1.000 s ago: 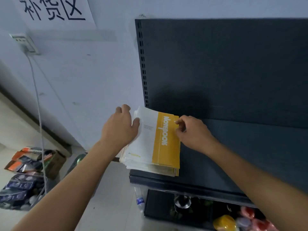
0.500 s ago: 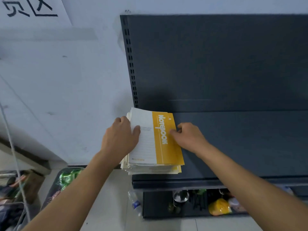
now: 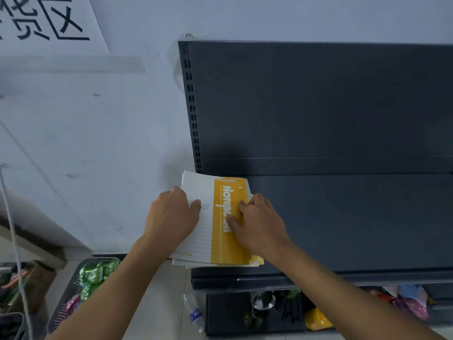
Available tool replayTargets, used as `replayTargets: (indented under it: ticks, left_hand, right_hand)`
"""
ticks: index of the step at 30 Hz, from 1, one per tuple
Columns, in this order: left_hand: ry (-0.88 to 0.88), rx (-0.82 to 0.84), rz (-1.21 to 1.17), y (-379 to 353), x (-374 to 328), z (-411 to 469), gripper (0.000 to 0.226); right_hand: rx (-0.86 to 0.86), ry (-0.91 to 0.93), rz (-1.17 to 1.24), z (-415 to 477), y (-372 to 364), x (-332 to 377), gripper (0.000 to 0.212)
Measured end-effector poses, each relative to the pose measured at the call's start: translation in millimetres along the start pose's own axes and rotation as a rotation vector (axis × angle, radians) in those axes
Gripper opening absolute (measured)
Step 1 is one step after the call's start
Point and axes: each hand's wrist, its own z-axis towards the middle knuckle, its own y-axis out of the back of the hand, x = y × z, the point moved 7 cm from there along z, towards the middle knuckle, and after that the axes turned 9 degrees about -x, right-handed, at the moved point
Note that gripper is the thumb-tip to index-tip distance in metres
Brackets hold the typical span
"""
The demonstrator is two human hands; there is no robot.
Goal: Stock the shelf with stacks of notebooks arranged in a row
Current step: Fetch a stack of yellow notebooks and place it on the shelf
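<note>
The left and top of the frame are filled by a pale wall (image 3: 98, 143), to which a white sign (image 3: 36, 20) with black characters is fixed at upper left. A dark shelving unit (image 3: 318, 106) is set against it at right; light floor (image 3: 161, 298) is seen below.

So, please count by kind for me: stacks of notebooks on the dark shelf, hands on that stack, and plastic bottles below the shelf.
stack of notebooks: 1, at the left end of the dark shelf
hands holding it: 2, left hand and right hand
plastic bottle: 1
Total: 4
</note>
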Motion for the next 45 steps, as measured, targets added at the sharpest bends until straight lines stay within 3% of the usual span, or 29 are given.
replayTargets:
  ticks: [4,12,14,19,24,32,39,45]
  left_hand:
    - [0.028,0.024,-0.003,4,1,-2,0.030]
    - [0.030,0.026,-0.018,8,-3,-7,0.029]
    - [0.018,0.018,0.009,8,-3,-7,0.031]
    - [-0.012,0.005,0.065,11,-7,-8,0.036]
    - [-0.006,0.033,0.077,15,-10,-11,0.033]
    - [0.054,0.007,0.015,24,-11,-15,0.027]
    - [-0.025,-0.109,0.190,33,-19,-22,0.026]
    - [-0.105,-0.093,0.401,38,-32,-22,0.030]
  right_hand:
    - [0.034,-0.013,0.011,-3,-1,0,0.044]
    - [0.050,-0.353,0.318,3,-2,-18,0.029]
    - [0.057,-0.394,0.393,2,-1,-19,0.033]
    - [0.074,-0.372,0.499,-6,3,-11,0.020]
    - [0.101,-0.441,0.536,-7,5,-12,0.033]
    - [0.154,-0.456,0.545,0,-6,-14,0.034]
    - [0.164,-0.331,0.366,-1,-9,-3,0.032]
    - [0.215,-0.288,0.311,-4,-6,5,0.026]
